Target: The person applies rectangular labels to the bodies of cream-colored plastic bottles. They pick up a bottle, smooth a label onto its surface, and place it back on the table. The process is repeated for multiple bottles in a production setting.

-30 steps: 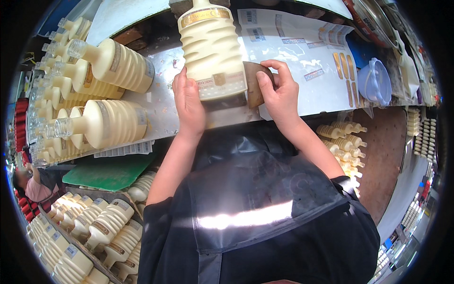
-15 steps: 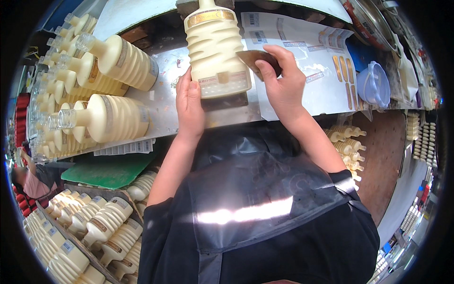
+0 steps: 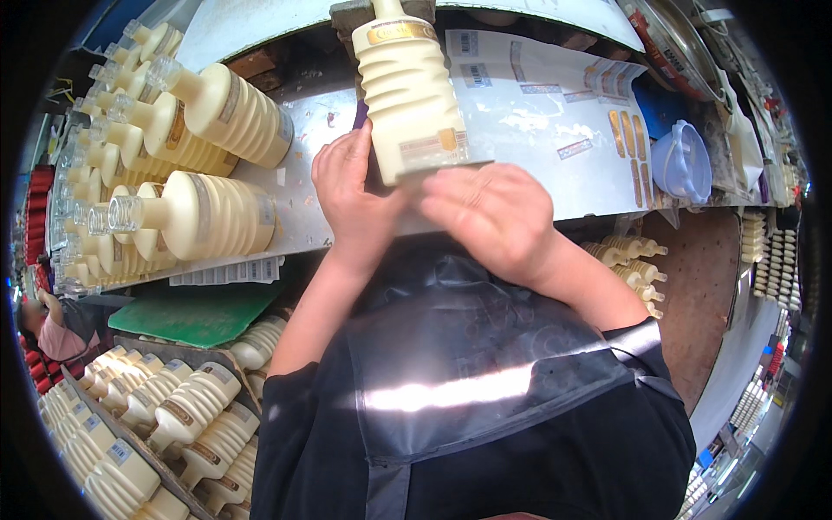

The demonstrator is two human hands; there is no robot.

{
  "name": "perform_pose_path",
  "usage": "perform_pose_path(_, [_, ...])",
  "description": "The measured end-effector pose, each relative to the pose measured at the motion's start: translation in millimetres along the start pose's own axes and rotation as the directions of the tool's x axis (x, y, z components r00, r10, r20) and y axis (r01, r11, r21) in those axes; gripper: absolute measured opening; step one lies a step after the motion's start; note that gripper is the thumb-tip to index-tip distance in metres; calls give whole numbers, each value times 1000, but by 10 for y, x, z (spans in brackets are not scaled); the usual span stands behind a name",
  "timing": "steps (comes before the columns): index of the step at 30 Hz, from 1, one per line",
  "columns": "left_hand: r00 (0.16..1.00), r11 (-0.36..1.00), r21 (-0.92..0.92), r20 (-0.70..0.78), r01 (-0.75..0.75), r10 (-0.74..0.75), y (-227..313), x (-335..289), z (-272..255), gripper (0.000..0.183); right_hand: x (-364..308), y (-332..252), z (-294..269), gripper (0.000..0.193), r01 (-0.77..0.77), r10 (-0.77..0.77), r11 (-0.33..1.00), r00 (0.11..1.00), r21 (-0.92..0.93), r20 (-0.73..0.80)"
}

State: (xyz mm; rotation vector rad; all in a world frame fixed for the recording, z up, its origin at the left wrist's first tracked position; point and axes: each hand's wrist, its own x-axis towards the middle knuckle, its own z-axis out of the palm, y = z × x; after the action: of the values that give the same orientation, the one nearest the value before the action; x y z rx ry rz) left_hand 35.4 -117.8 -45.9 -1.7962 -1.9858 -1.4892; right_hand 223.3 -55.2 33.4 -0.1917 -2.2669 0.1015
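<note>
A cream-coloured ribbed bottle [image 3: 411, 100] lies on the worktable in front of me, its neck pointing away and up toward a dark block [image 3: 351, 16]. Labels are on its shoulder and near its base. My left hand [image 3: 345, 192] grips the lower left side of the bottle, thumb along its edge. In my right hand [image 3: 496, 217], blurred a little by motion, is a thin flat scraper [image 3: 464, 166]. The scraper's edge lies across the base end of the bottle, just below the lower label. Part of the scraper is hidden by my fingers.
Several similar bottles [image 3: 225, 217] lie stacked at the table's left. A sheet of stickers [image 3: 546, 130] with gold strips spreads to the right, beside a pale blue bucket [image 3: 682, 163]. Below left are a green board [image 3: 195, 314] and crates of bottles [image 3: 199, 407]. A person [image 3: 61, 329] is at far left.
My right hand has swung left and down with the scraper, from the bottle's right side to its base. The bottle has shifted and turned slightly; my left hand has dropped a little lower.
</note>
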Motion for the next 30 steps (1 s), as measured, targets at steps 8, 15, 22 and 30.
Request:
perform_pose_path(8, [1000,995,95,-11,-22,23,142,23,-19,71,193,-49,-20,18,-98,103,980,995,-170,18])
perform_pose_path(15, [999,987,158,-32,-36,41,104,-8,18,64,220,-244,7,28,-96,108,991,985,-94,135])
perform_pose_path(22, [1000,995,104,3,-11,11,113,3,-37,74,214,-99,-54,21,-334,341,940,933,-69,118])
perform_pose_path(30, [965,928,-279,149,249,-214,-179,-77,-67,76,-361,323,155,30,-939,915,199,280,280,289])
